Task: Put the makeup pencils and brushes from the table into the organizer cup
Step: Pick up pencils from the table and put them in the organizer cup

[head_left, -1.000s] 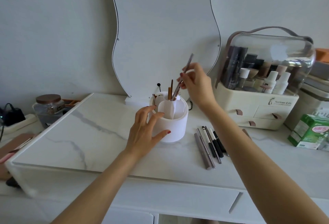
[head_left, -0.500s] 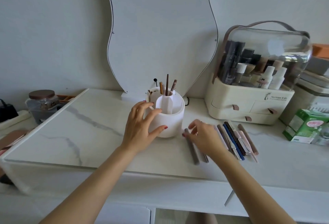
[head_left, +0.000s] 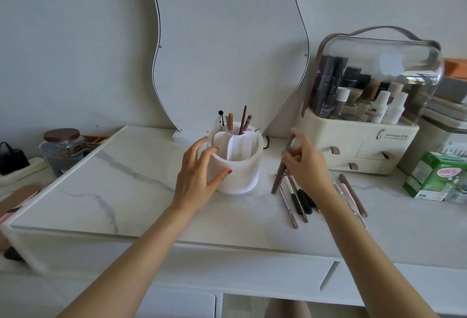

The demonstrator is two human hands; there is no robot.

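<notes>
1. Pencil (head_left: 282, 166): taupe, thin, stiff; judged light w/ a smooth barrel, so prob. slippery. Right hand (head_left: 307, 163) pinches it near the upper end; lower tip at or just above the tabletop (head_left: 131, 191).
2. Grip rec.: pinch mid-barrel, not the tip; ends look fragile.
3. Left hand (head_left: 199, 178): fingers spread wide around the organizer cup (head_left: 236, 163), touching its wall, steadying it.
4. Cup: several pencils already upright in the rear compartment; front compartments look empty.
5. Remaining pencils/brushes (head_left: 298, 199): flat on tabletop, right of cup, approx. parallel.
</notes>
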